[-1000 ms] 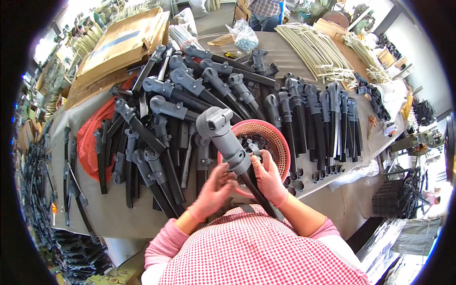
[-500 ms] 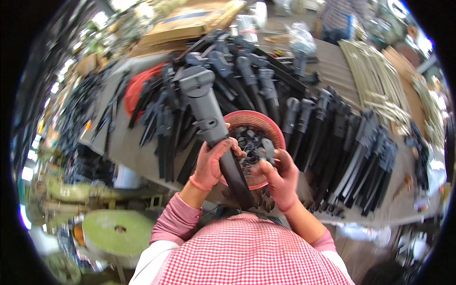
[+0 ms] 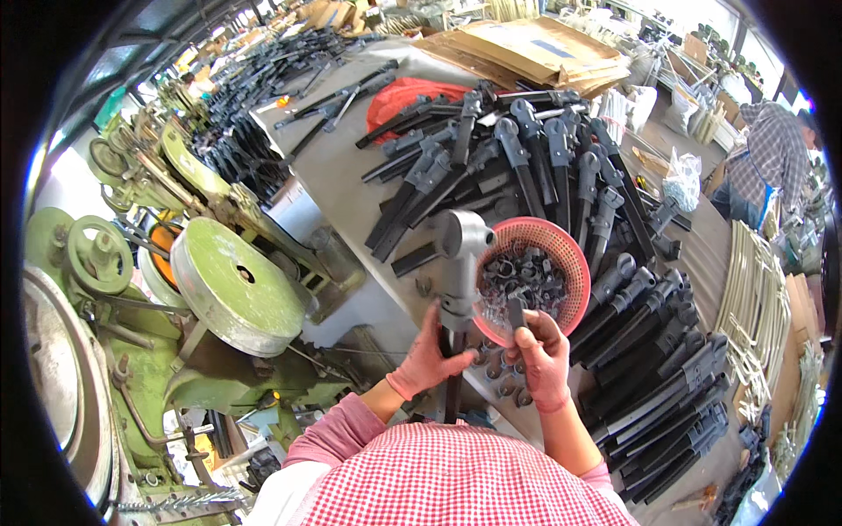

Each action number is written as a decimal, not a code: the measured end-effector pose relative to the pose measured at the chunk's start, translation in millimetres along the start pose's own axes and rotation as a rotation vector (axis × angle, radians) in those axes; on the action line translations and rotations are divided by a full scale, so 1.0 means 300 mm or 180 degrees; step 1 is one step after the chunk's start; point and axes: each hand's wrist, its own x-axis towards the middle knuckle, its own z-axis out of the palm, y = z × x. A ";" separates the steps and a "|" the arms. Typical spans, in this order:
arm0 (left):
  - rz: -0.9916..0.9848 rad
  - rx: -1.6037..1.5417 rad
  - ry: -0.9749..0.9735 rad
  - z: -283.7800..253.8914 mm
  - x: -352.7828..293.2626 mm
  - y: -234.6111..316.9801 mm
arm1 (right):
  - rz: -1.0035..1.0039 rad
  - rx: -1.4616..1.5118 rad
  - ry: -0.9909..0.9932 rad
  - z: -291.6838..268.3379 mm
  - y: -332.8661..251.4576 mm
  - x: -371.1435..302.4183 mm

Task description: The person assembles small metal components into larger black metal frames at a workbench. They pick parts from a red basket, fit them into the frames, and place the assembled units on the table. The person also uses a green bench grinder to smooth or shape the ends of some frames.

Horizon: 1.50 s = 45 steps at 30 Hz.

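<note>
My left hand (image 3: 427,358), in a pink glove, is closed around a black tube with a grey plastic joint (image 3: 460,263) on its upper end. The tube stands nearly upright before my checked apron. In my gloved right hand (image 3: 545,361), thumb and fingers pinch a small dark grey plastic part (image 3: 517,314), just over the near rim of a red plastic basket (image 3: 576,263). Many small dark plastic pieces (image 3: 526,279) lie in that basket. A few short cylindrical pieces (image 3: 507,384) sit on the table below my right hand.
Jointed black tubes (image 3: 535,158) are heaped behind the basket, and more (image 3: 658,351) lie in rows at the right. A green machine with a large wheel (image 3: 237,285) stands left of the table (image 3: 342,202). Flat cardboard (image 3: 535,48) lies farther back; a person (image 3: 763,153) bends at far right.
The view has swung left, bringing more of the green machine into sight. The tube in my left hand is more upright. My right hand's small part is nearer the basket's front rim.
</note>
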 end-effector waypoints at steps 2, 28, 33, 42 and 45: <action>0.0281 0.0770 0.0535 -0.050 -0.011 0.022 | -0.0057 0.0128 -0.0441 0.039 0.004 -0.007; -0.0300 0.2179 0.1185 -0.024 -0.683 0.386 | 0.1297 -0.0324 -0.1519 0.196 0.039 -0.379; -0.0957 0.2232 0.1635 -0.021 -0.948 0.445 | 0.2056 -0.0171 -0.1890 0.307 0.164 -0.500; -0.1641 0.2375 0.2570 -0.150 -1.330 0.423 | 0.3103 0.0079 -0.2674 0.608 0.540 -0.691; -0.2015 0.2446 0.2814 -0.243 -1.458 0.422 | 0.3228 0.0132 -0.2765 0.732 0.703 -0.792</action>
